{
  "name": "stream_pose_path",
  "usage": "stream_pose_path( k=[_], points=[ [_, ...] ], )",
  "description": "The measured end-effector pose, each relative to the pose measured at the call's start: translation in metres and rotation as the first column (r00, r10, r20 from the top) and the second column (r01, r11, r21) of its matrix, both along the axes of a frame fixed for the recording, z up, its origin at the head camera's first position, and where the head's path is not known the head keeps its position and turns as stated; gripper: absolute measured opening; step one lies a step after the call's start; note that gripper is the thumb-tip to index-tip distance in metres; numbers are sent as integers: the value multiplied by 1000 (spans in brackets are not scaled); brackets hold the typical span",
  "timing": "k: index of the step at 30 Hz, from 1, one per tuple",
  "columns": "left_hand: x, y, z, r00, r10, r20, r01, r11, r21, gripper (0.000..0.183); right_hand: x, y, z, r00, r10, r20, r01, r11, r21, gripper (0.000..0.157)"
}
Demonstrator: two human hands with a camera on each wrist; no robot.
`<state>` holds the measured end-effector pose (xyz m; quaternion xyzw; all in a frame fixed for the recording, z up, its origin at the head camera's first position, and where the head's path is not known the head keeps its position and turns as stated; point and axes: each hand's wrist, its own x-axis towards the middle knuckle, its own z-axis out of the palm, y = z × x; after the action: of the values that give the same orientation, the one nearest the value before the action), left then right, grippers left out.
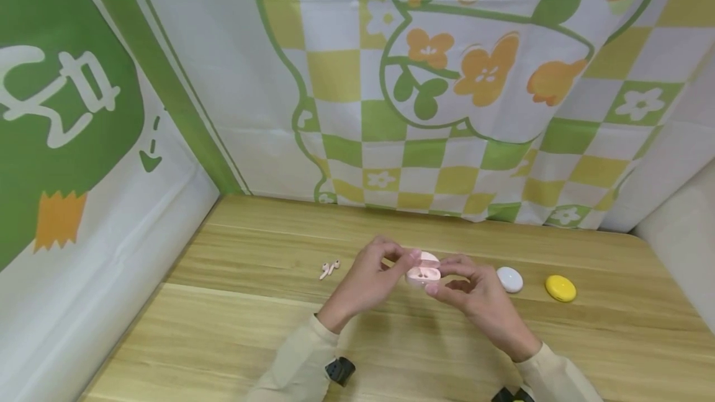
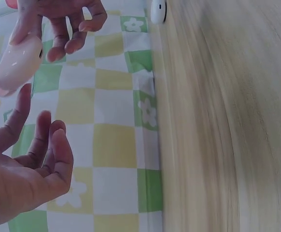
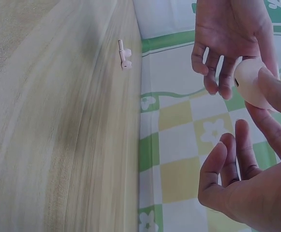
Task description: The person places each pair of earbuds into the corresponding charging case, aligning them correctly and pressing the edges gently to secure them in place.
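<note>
A pink earbud charging case (image 1: 423,277) is held up over the table between both hands, its lid (image 1: 429,259) raised. My left hand (image 1: 371,275) pinches its left side, thumb at the lid. From the right, my right hand (image 1: 483,293) grips the case between thumb and fingers. In the right wrist view the case (image 3: 250,83) shows its rounded outside, with the right thumb across it. The other fingers of both hands are spread apart from it. Two pink earbuds (image 1: 329,269) lie on the table left of the left hand.
On the wooden table (image 1: 234,334), a white round case (image 1: 510,280) lies just beyond the right hand. Farther right is a yellow round case (image 1: 560,288). A checked, flowered cloth (image 1: 385,154) hangs along the back edge, and a green and white sheet (image 1: 112,203) stands at the left.
</note>
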<state>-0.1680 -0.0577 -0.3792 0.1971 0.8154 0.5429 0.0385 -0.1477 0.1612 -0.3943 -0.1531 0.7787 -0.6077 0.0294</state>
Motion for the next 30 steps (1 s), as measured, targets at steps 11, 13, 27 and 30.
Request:
stream_pose_path(
  k=[11, 13, 27, 30],
  points=[
    [-16, -47, -10, 989, 122, -81, -129, 988, -90, 26, 3, 3, 0, 999, -4, 32, 6, 999, -50, 21],
    [-21, -60, -14, 984, 158, -81, -169, 974, -153, 24, 3, 4, -1, 1000, -13, 28, 14, 999, -40, 21],
    [-40, -101, -39, 972, 203, -120, -232, 746, -624, 19, 1, 8, -5, 999, -20, 34, 20, 1000, 9, 19],
    [-42, -101, -41, 970, 215, -110, -234, 719, -654, 18, 2, 7, -4, 999, -16, 36, 16, 1000, 4, 20]
  ],
)
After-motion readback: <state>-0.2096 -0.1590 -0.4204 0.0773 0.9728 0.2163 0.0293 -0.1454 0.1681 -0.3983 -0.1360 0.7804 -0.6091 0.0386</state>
